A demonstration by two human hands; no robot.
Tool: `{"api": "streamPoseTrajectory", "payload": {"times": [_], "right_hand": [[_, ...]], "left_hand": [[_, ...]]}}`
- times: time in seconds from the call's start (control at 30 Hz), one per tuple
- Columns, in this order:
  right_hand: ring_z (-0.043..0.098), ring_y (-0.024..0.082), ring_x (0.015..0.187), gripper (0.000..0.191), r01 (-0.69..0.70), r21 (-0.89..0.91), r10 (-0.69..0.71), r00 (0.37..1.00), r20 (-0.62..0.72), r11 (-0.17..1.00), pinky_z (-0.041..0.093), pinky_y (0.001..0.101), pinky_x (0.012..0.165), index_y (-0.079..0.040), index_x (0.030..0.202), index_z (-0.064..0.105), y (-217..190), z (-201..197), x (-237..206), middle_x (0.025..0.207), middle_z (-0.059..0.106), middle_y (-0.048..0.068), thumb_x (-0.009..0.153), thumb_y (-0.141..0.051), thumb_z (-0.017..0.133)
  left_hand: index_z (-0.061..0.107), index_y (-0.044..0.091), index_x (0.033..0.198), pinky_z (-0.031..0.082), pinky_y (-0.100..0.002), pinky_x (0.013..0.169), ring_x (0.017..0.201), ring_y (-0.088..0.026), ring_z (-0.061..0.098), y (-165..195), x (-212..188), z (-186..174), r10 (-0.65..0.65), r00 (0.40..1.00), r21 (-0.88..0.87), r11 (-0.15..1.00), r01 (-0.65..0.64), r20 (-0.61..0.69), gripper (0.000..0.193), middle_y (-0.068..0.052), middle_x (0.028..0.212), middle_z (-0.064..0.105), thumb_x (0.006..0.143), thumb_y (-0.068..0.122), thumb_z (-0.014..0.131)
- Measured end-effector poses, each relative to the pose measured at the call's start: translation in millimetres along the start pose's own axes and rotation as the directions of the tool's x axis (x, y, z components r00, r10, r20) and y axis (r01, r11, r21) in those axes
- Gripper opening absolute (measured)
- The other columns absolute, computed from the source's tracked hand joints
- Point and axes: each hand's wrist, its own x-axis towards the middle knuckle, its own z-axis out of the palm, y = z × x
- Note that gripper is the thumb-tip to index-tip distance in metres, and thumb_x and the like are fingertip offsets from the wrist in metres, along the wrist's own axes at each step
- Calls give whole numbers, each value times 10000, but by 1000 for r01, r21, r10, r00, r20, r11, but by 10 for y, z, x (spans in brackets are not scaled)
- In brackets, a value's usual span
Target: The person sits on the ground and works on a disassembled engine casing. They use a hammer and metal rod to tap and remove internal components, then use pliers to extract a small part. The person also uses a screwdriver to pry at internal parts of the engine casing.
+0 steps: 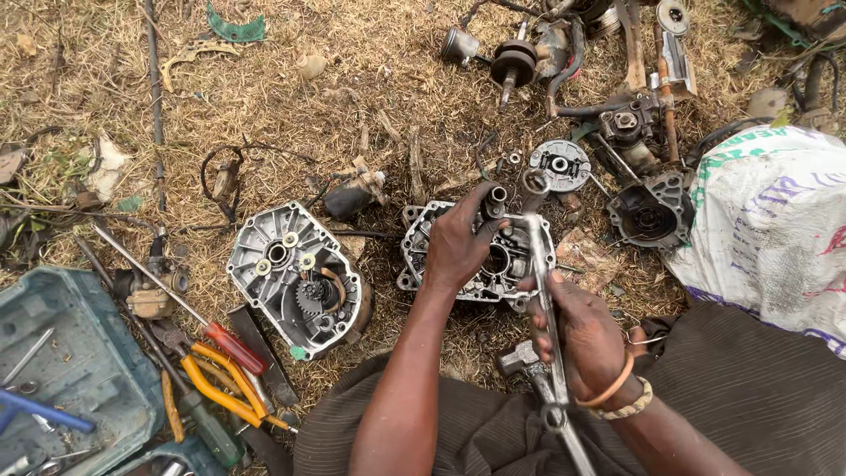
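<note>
The engine case half (493, 264) lies on dry grass at frame centre, bore upward. It is cast metal: judged heavy, rigid and oily, so grip by the outer rim or bolt lugs, not by the thin gasket face. The left hand (458, 247) is clamped over its 9 o'clock rim, fingers curled into the opening. The right hand (586, 339) is closed round the shank of a long ring spanner (545, 308), whose ring end sits at the case's 12 o'clock edge. A second case half (295, 278) with exposed gears lies at 9 o'clock. At 8 o'clock, an open green tool case (97, 370) holds a blue-handled tool and loose spanners; pliers and a red-handled screwdriver (233, 346) lie just beside it.
</note>
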Motion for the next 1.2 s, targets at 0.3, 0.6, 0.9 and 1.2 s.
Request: {"api": "streamPoseTrajectory", "payload": {"times": [0.3, 0.6, 0.9, 1.2], "right_hand": [[702, 170, 684, 125, 64, 98, -45, 982, -184, 993, 617, 326, 571, -68, 1041, 660, 93, -55, 119, 822, 694, 39, 947, -149, 672], [750, 234, 742, 188, -25, 153, 52, 984, -171, 988, 636, 372, 615, -92, 1059, 612, 290, 300, 113, 844, 691, 76, 970, -256, 629], [759, 281, 787, 208, -105, 246, 97, 994, 46, 964, 663, 469, 737, -67, 1051, 539, 224, 710, 169, 866, 710, 113, 1033, -271, 502], [550, 106, 467, 194, -96, 31, 99, 992, -77, 995, 427, 218, 360, -87, 1095, 580, 92, 347, 94, 705, 605, -6, 995, -252, 606]], "left_hand": [[570, 170, 1409, 669, -394, 854, 1042, -270, 769, 22, -4, 25, 15, 1000, -57, 998, -16, -12, 540, -131, 1182, 760, 922, 360, 702], [596, 160, 1390, 658, -378, 852, 1016, -246, 773, 112, -9, -28, -43, 999, -40, 998, 43, 2, 554, -114, 1157, 770, 887, 345, 732], [567, 108, 1389, 660, -358, 839, 999, -247, 776, 144, 21, -123, -2, 1000, -86, 996, 0, -15, 517, -127, 1143, 763, 916, 167, 768], [574, 222, 1395, 660, -348, 830, 972, -223, 784, 131, 11, -50, -47, 999, -71, 996, 47, -3, 525, -68, 1104, 786, 908, 280, 763]]}}
